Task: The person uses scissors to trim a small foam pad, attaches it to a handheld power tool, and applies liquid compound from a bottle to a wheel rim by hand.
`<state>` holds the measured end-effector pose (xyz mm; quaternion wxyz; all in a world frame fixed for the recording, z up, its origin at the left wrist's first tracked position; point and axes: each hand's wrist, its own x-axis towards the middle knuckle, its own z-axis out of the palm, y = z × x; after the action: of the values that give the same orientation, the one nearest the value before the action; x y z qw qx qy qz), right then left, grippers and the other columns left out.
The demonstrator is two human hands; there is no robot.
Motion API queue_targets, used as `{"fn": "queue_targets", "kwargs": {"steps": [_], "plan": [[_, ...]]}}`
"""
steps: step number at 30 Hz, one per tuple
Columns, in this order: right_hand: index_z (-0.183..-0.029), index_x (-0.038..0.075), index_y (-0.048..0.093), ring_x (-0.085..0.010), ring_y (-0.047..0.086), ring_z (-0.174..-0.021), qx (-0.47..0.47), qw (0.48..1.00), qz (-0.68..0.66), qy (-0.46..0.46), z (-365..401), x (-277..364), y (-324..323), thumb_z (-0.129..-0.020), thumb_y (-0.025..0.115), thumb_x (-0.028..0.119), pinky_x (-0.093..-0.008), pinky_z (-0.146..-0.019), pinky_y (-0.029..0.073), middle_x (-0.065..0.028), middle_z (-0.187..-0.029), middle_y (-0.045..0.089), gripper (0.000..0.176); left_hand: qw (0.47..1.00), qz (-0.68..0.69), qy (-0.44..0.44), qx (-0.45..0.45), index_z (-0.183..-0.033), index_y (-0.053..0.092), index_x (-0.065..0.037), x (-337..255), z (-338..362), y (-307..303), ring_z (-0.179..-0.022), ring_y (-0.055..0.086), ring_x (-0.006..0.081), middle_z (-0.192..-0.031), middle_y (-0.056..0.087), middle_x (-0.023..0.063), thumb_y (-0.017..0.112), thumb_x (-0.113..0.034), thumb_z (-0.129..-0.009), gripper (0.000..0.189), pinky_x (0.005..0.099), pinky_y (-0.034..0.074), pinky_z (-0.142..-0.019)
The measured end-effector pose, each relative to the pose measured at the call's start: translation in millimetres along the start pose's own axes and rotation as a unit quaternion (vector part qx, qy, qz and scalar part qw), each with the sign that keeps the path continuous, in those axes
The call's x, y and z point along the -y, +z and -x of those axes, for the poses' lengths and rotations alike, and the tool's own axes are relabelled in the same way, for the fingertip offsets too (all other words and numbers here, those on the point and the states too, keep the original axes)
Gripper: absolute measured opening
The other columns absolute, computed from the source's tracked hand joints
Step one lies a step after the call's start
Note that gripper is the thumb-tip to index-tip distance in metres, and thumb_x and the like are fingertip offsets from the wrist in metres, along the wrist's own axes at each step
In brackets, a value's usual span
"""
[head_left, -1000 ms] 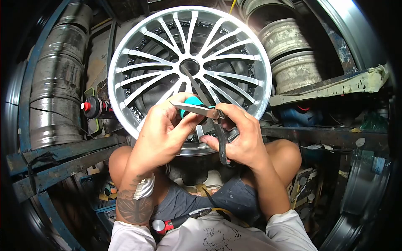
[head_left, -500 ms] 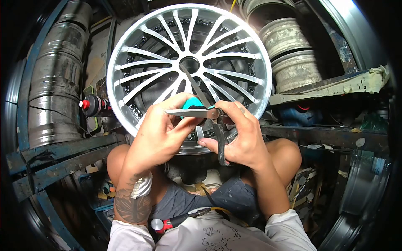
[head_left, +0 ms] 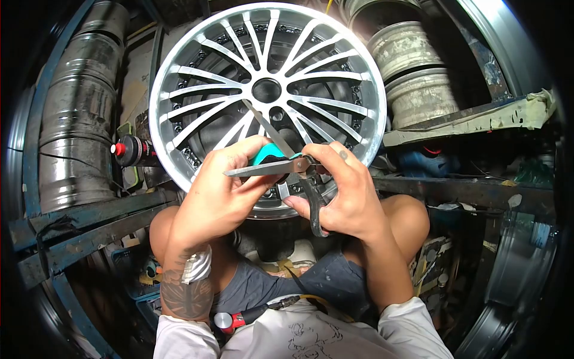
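Note:
My right hand (head_left: pixel 347 194) is closed round the black handles of a pair of scissors (head_left: pixel 269 168), whose blades are spread wide. Between the blades sits a teal and black piece (head_left: pixel 267 154) of what looks like sheet material. My left hand (head_left: pixel 224 188) pinches that piece between thumb and fingers. One blade points left across the left fingers, the other away toward the hub. Below both hands lies a silver multi-spoke wheel rim (head_left: pixel 218 127), face up. The hands hide part of its near spokes.
Stacked bare metal rims stand at the left (head_left: pixel 78 113) and right (head_left: pixel 418 99). A black bottle with a red cap (head_left: pixel 133 151) lies left of the wheel. A red and black air tool (head_left: pixel 239 319) rests on my lap. Blue metal rails (head_left: pixel 101 218) run on both sides.
The scissors' left-pointing blade and the teal piece have shifted slightly left and tilted, along with my left hand. The right hand keeps its hold. The whole view has moved slightly.

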<state>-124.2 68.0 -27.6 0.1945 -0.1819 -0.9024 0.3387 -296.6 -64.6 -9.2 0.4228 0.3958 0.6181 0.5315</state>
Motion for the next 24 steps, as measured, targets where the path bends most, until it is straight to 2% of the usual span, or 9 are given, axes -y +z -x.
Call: {"fn": "queue_targets", "kwargs": {"steps": [5,8,9,11,13,17,20,23,24], "plan": [[-0.114,0.004,0.062,-0.023,0.063,-0.071,0.015,0.999,-0.004,0.043,4.2,-2.1,2.5,-0.063,0.09,0.021,-0.0326,-0.066,0.052,-0.0097,-0.092,0.066,0.06,0.999,0.024,-0.021,0.015,-0.102,0.066,0.001,2.2,-0.5,-5.0,-0.081,0.057,0.0052,-0.085,0.067,0.0022,0.066,-0.002,-0.091,0.011,0.0239,0.048,-0.074],[-0.114,0.004,0.062,-0.0174,0.062,-0.073,0.021,0.995,-0.062,0.08,1.0,0.9,3.6,-0.066,0.089,0.018,-0.0305,-0.068,0.052,-0.007,-0.092,0.065,0.057,0.987,0.146,-0.067,-0.002,-0.106,0.065,0.003,-3.6,-4.1,0.1,-0.089,0.06,0.0075,-0.093,0.067,0.0017,0.067,-0.002,-0.091,0.016,0.0242,0.049,-0.081],[-0.114,0.003,0.062,-0.0151,0.062,-0.074,0.023,0.991,-0.094,0.096,0.0,2.5,4.3,-0.067,0.088,0.017,-0.0295,-0.07,0.052,-0.0059,-0.091,0.065,0.056,0.981,0.189,-0.03,-0.038,-0.112,0.063,0.003,1.3,-5.1,7.5,-0.095,0.061,0.0096,-0.099,0.067,0.0021,0.067,-0.003,-0.091,0.022,0.0249,0.048,-0.087],[-0.112,0.005,0.063,-0.0112,0.055,-0.067,0.01,0.98,-0.171,0.104,0.4,2.0,10.9,-0.068,0.088,0.02,-0.0275,-0.064,0.049,-0.003,-0.084,0.063,0.053,0.976,0.208,-0.032,-0.055,-0.12,0.061,0.002,0.5,-8.7,13.7,-0.078,0.054,0.0038,-0.091,0.064,-0.0005,0.066,-0.009,-0.091,0.031,0.0195,0.041,-0.068],[-0.111,0.006,0.063,-0.0071,0.049,-0.065,0.009,0.957,-0.258,0.131,1.8,-0.6,20.9,-0.07,0.088,0.022,-0.0245,-0.061,0.045,0.0009,-0.077,0.06,0.051,0.973,0.219,-0.056,-0.049,-0.123,0.061,0.001,-3.3,-8.8,11.2,-0.067,0.051,0.002,-0.086,0.063,-0.0013,0.067,-0.021,-0.092,0.039,0.0176,0.038,-0.059],[-0.111,0.005,0.063,-0.0041,0.048,-0.065,0.012,0.925,-0.343,0.163,3.5,-2.0,28.7,-0.071,0.089,0.021,-0.0216,-0.06,0.042,0.0037,-0.076,0.058,0.05,0.973,0.194,-0.038,-0.119,-0.11,0.067,0.001,4.2,-11.5,20.8,-0.063,0.052,0.0034,-0.081,0.064,-0.0003,0.066,-0.021,-0.094,0.027,0.0187,0.04,-0.057],[-0.113,0.004,0.061,-0.0043,0.049,-0.066,0.032,0.917,-0.361,0.165,4.4,0.0,29.7,-0.073,0.088,0.02,-0.0218,-0.061,0.043,0.0031,-0.078,0.06,0.051,0.979,0.147,-0.004,-0.14,-0.104,0.067,-0.002,9.4,-11.3,23.9,-0.06,0.048,0.0003,-0.079,0.064,-0.0024,0.067,-0.02,-0.096,0.02,0.017,0.036,-0.052],[-0.124,0.003,0.056,-0.0075,0.056,-0.089,0.083,0.886,-0.419,0.182,-0.4,10.0,18.7,-0.075,0.085,0.011,-0.0253,-0.081,0.047,0.001,-0.1,0.061,0.057,0.978,0.148,-0.005,-0.146,-0.102,0.066,-0.001,6.1,-10.8,25.0,-0.06,0.05,0.0006,-0.078,0.064,-0.0022,0.067,-0.02,-0.097,0.019,0.0171,0.038,-0.052],[-0.122,0.004,0.056,-0.009,0.058,-0.085,0.068,0.899,-0.401,0.166,0.5,8.3,21.1,-0.074,0.086,0.014,-0.0263,-0.078,0.048,-0.0008,-0.097,0.062,0.057,0.978,0.146,-0.005,-0.148,-0.102,0.066,-0.001,4.8,-10.5,25.2,-0.06,0.05,0.0007,-0.078,0.064,-0.0023,0.067,-0.02,-0.096,0.02,0.0174,0.038,-0.052]]}}
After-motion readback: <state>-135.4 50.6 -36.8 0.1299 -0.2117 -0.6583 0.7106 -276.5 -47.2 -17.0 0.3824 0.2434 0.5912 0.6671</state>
